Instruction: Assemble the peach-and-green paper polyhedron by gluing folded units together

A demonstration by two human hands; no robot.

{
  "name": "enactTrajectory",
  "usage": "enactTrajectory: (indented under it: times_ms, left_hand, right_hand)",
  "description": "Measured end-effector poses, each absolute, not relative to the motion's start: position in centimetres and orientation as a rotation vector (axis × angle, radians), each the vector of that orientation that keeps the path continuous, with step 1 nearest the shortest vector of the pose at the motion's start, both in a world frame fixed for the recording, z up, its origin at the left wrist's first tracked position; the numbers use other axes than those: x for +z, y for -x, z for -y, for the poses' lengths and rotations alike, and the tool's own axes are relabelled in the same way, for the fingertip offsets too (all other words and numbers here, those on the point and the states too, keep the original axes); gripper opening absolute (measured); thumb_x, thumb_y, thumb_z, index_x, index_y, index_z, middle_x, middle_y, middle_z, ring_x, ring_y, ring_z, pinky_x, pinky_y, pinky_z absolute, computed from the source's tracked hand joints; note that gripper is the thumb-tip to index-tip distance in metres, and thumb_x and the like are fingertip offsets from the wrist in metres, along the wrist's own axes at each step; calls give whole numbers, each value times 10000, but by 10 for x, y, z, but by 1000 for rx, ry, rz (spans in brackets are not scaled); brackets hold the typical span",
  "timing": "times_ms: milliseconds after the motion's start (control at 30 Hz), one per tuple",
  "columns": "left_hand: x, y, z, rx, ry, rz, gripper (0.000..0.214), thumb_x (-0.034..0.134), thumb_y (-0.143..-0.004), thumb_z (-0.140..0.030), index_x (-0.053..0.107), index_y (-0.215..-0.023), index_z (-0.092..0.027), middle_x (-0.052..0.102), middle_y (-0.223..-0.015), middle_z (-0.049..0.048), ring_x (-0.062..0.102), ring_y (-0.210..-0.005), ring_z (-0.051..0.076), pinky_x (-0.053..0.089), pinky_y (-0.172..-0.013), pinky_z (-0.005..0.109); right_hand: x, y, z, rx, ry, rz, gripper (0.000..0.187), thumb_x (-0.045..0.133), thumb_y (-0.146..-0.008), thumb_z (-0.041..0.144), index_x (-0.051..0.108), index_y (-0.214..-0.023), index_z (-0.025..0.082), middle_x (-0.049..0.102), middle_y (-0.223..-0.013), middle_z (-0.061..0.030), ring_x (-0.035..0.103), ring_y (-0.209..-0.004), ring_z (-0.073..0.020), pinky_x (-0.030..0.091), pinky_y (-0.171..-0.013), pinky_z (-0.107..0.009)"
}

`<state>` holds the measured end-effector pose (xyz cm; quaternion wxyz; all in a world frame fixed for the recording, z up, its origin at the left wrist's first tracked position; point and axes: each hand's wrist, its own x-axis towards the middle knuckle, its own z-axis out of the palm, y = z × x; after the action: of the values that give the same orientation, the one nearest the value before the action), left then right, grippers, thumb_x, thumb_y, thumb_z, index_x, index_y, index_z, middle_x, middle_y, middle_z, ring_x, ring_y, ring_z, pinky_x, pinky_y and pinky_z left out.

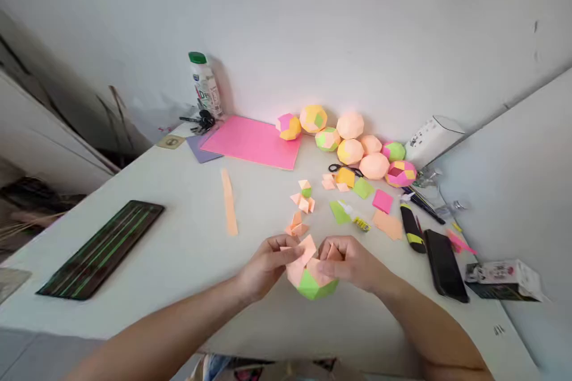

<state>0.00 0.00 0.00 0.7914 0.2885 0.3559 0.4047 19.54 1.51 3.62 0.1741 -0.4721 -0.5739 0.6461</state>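
A white table [179, 262] stands against a plain pale wall [286, 24], with grey floor [27, 354] at lower left.

Papercraft table [187, 262] by a wall [313, 24], paper balls [374, 165], glue [361, 224], scissors [333, 168]

One camera, worn on the head, looked forward and down over the worktop [179, 274] from its near side, above and near the left hand [271, 261] and right hand [352, 262], just below the frame's centre; a wall [286, 30] spanned the top.
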Motion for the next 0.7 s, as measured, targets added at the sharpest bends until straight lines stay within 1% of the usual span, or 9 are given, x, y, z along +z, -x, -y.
enactTrajectory:
  times_ms: [133,233,300,400,467,533,567,633,700]
  left_hand:
    - [-1,2,-2,846,-715,-754,383,794,-615,-387,507,-533,-146,472,-555,-45,412,-541,83,287,-561,232]
    - [-4,4,-4,770,-799,-726,396,773,-639,-391,479,-525,-151,429,-548,-51,373,-544,82,253,-560,237]
    - [-6,5,-5,717,-819,-709,386,772,-643,-380,487,-529,-147,415,-543,-49,357,-540,83,232,-553,240]
    - [-7,7,-5,633,-853,-688,380,768,-657,-369,491,-531,-140,396,-541,-49,341,-536,80,211,-546,240]
    - [-6,8,-5,602,-864,-676,366,763,-665,-376,514,-551,-134,418,-553,-42,358,-545,83,226,-552,237]
    - [-6,7,-4,601,-852,-670,341,763,-665,-389,564,-595,-121,480,-585,-21,408,-573,97,270,-573,239]
    - [-6,7,-4,607,-844,-670,335,763,-664,-399,590,-624,-115,514,-608,-7,436,-593,108,294,-589,244]
    - [-5,7,-4,622,-834,-670,340,763,-663,-415,626,-672,-104,562,-652,18,473,-629,126,327,-618,256]
    - [-5,7,-4,633,-834,-681,348,762,-662,-423,635,-686,-101,570,-661,23,479,-635,129,331,-621,257]
  right_hand:
    - [38,-196,-18,1885,1274,1674,332,717,-703,317,429,-621,173,402,-591,59,312,-535,-71,219,-492,-229]
    - [34,-199,-19,1959,1242,1670,367,734,-710,338,412,-630,180,333,-565,80,271,-526,-66,192,-487,-229]
    - [30,-201,-21,2020,1232,1657,391,746,-707,332,395,-622,182,302,-569,84,248,-522,-62,174,-485,-231]
    - [28,-203,-25,2111,1215,1643,397,773,-690,332,417,-615,172,308,-580,82,264,-528,-59,186,-490,-225]
    - [30,-203,-29,2185,1199,1629,360,793,-673,349,490,-656,156,362,-599,75,327,-546,-60,235,-503,-212]
    - [32,-203,-34,2260,1174,1589,349,820,-640,344,563,-775,151,478,-683,50,441,-613,-78,322,-544,-205]
    - [33,-203,-36,2288,1149,1560,385,835,-619,330,577,-847,157,535,-758,33,497,-670,-94,366,-577,-210]
    - [32,-204,-39,2321,1086,1504,487,855,-589,292,565,-962,177,593,-884,7,561,-758,-118,423,-627,-225]
    - [29,-206,-40,2323,1032,1475,546,854,-596,268,534,-1031,191,612,-888,7,583,-754,-119,440,-629,-227]
